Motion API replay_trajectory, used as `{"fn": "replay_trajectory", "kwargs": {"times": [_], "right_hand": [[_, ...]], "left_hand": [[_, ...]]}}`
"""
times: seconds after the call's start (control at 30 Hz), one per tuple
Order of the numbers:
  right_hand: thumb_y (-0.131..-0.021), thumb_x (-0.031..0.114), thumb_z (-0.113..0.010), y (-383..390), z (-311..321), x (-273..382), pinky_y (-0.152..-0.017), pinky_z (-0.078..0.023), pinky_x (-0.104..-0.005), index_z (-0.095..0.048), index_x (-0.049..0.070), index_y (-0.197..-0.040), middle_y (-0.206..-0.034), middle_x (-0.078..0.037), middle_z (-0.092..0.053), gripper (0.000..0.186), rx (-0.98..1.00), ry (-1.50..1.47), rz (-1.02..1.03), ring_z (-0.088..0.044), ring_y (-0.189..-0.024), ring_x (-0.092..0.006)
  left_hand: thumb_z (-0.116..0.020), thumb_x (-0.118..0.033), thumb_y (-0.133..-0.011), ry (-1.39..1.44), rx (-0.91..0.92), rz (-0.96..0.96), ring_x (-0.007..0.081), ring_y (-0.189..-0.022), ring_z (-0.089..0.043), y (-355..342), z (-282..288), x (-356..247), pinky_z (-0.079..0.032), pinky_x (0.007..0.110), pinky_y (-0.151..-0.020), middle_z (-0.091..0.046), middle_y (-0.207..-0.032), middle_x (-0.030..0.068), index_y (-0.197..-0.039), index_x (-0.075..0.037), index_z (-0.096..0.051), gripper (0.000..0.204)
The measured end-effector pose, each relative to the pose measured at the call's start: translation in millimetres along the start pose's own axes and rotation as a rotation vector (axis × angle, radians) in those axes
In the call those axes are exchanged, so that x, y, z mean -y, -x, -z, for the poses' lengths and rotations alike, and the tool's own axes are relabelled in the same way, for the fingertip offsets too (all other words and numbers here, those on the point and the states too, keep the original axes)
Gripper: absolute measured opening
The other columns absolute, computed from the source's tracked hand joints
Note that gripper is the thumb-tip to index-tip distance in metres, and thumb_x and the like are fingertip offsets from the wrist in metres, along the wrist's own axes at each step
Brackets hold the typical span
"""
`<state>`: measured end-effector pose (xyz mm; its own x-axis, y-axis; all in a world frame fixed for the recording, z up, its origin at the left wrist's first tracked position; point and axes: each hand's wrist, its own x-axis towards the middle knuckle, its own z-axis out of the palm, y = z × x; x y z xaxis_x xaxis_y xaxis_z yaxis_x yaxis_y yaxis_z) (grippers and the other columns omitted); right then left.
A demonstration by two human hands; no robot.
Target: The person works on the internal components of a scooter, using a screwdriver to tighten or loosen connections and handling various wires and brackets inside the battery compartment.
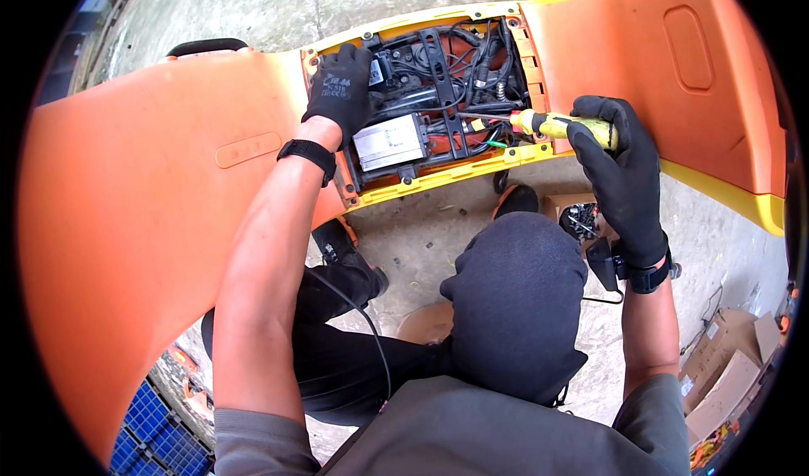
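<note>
My right hand (pixel 628 168), in a black glove, is closed around the yellow-and-black handle of a screwdriver (pixel 581 128). Its thin shaft points left over an opened bay (pixel 531 72) in an orange and yellow body. Where the tip meets the parts inside is too small to tell. At the bay's left end, my left hand (pixel 341 93), also gloved in black, has its fingers curled down; whatever they hold is hidden. Just below that hand lies a silver box-shaped unit (pixel 390 142). A black perforated bracket (pixel 441 76) crosses the bay among black cables (pixel 484 59).
Broad orange panels (pixel 160 147) spread to both sides of the bay. A dark-covered head (pixel 518 295) is between my forearms. On the concrete floor stand a small box of screws (pixel 581 219) and an open cardboard box (pixel 725 358). Blue crates (pixel 156 430) are at lower left.
</note>
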<state>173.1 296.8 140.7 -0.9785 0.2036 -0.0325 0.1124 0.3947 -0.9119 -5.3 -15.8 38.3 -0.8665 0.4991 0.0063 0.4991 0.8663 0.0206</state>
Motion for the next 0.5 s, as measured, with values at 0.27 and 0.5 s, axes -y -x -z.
{"fn": "replay_trajectory", "kwargs": {"times": [0.27, 0.5], "right_hand": [[-0.095, 0.013, -0.071, 1, -2, -12, -0.084, -0.051, -0.0273, -0.063, -0.001, -0.115, -0.102, -0.007, -0.067, 0.026, -0.032, -0.036, -0.072, -0.063, -0.092, -0.0107], [-0.096, 0.015, -0.07, 1, -6, -14, -0.071, -0.049, -0.0225, -0.063, 0.0, -0.117, -0.097, -0.004, -0.065, 0.027, -0.018, -0.109, -0.153, -0.06, -0.08, -0.0067]], "left_hand": [[-0.084, -0.016, -0.073, 0.162, -0.063, -0.055, 0.0408, -0.117, -0.055, 1, -11, 10, -0.047, 0.048, -0.099, -0.055, -0.123, 0.0178, -0.129, -0.005, -0.051, 0.066], [-0.084, -0.011, -0.071, 0.247, -0.132, -0.097, 0.0417, -0.116, -0.054, 1, -19, 13, -0.045, 0.048, -0.099, -0.056, -0.121, 0.0181, -0.129, -0.003, -0.052, 0.067]]}}
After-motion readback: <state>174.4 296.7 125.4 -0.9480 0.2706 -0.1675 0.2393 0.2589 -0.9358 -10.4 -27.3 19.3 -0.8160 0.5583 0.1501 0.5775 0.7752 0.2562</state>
